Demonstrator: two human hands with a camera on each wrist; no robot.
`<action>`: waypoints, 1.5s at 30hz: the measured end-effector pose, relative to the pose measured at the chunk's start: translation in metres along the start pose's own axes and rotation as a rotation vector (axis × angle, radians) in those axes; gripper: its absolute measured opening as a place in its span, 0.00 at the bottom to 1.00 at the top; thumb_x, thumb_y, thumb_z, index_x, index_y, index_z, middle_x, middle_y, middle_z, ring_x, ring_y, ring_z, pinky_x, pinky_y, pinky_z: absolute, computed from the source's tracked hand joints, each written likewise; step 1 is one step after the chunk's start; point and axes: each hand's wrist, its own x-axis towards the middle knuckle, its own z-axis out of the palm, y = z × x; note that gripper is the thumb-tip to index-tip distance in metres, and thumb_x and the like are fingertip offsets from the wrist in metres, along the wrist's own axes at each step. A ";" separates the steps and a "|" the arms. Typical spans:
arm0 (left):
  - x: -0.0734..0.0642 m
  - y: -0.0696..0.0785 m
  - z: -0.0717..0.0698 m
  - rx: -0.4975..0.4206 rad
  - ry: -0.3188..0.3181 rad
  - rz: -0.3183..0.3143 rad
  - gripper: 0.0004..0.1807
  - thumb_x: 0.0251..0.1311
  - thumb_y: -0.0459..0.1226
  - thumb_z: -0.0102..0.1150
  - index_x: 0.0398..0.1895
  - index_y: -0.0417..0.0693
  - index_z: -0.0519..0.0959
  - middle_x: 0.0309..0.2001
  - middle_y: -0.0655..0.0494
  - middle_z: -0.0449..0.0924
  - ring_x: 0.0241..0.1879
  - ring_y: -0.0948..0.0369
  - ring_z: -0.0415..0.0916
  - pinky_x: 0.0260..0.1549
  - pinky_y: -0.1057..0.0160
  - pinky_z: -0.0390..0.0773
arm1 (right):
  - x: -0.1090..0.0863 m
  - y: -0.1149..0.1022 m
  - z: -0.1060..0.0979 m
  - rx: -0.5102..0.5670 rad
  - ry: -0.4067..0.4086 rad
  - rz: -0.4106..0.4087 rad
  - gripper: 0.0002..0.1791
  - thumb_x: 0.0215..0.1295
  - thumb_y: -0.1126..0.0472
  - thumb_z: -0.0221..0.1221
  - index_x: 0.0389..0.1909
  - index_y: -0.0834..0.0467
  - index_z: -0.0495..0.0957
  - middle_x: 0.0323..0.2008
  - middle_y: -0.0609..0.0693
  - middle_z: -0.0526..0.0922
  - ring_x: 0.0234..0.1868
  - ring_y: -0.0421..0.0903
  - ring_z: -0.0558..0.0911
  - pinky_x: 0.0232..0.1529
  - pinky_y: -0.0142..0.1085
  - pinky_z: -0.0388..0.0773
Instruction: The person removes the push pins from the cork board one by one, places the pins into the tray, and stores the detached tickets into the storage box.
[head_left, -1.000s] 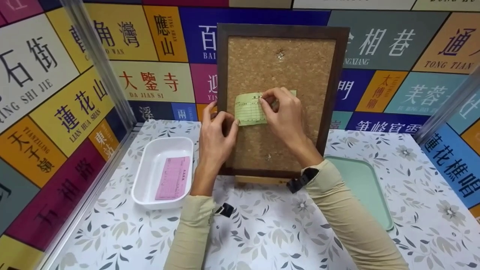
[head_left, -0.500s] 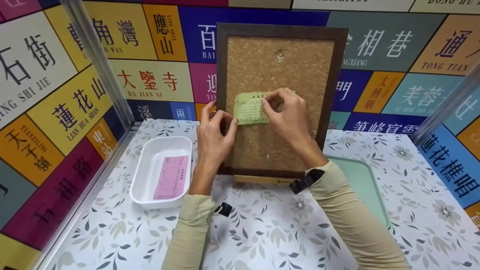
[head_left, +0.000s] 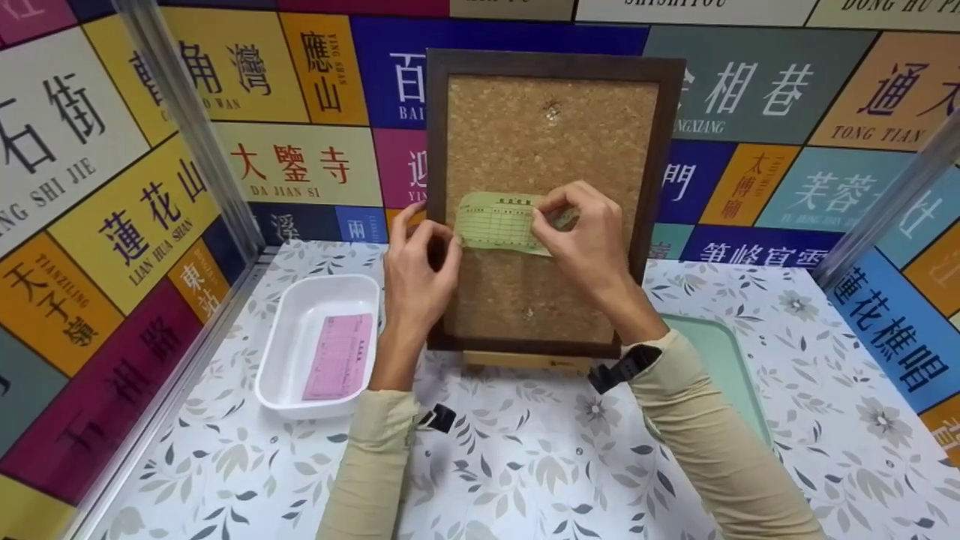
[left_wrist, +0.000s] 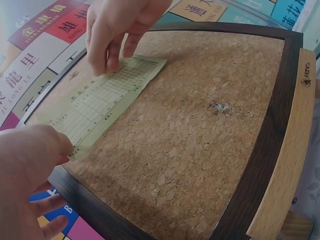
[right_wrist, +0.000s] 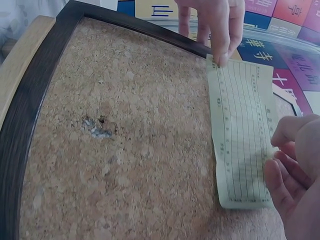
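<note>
A pale green printed slip (head_left: 491, 220) lies across a framed cork board (head_left: 547, 150), standing upright on a wooden stand. My left hand (head_left: 424, 266) pinches its lower left corner between thumb and index finger, beside the frame's left edge. On the slip's right part, my right hand (head_left: 589, 240) pinches near the upper edge with thumb and index finger, covering much of that end. In the left wrist view, the slip (left_wrist: 100, 107) bows slightly off the cork. Whether a pin sits between the right fingertips (right_wrist: 272, 170) cannot be seen.
A white tray (head_left: 270, 360) holding a pink slip (head_left: 339, 356) stands on the left. At the right, a green tray (head_left: 712, 337) is partly behind the right forearm. Small shiny marks (head_left: 553, 112) show on the cork. Walls with Chinese lettering surround the patterned tabletop.
My right hand has moved down a little, and the slip's right end has lowered with it. The left hand keeps its hold on the corner. The whole head view has drifted slightly.
</note>
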 end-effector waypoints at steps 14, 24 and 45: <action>0.002 -0.005 -0.011 0.007 -0.007 0.007 0.07 0.71 0.41 0.66 0.40 0.48 0.85 0.67 0.49 0.81 0.68 0.52 0.79 0.69 0.51 0.77 | -0.017 0.017 -0.024 0.037 0.018 0.044 0.02 0.66 0.63 0.73 0.36 0.58 0.89 0.34 0.49 0.89 0.32 0.43 0.86 0.34 0.28 0.81; 0.002 -0.013 -0.024 -0.051 -0.023 -0.026 0.06 0.72 0.39 0.66 0.43 0.46 0.86 0.48 0.51 0.86 0.46 0.58 0.86 0.46 0.57 0.86 | -0.032 0.025 -0.035 0.045 0.031 0.073 0.02 0.67 0.62 0.74 0.35 0.57 0.90 0.32 0.47 0.89 0.28 0.41 0.84 0.32 0.24 0.79; 0.007 -0.008 -0.036 -0.104 -0.014 -0.049 0.06 0.73 0.38 0.65 0.42 0.44 0.85 0.38 0.51 0.92 0.39 0.59 0.90 0.45 0.59 0.90 | -0.074 0.046 -0.074 -0.063 0.057 0.071 0.02 0.69 0.60 0.73 0.39 0.55 0.90 0.31 0.47 0.89 0.28 0.36 0.82 0.28 0.20 0.75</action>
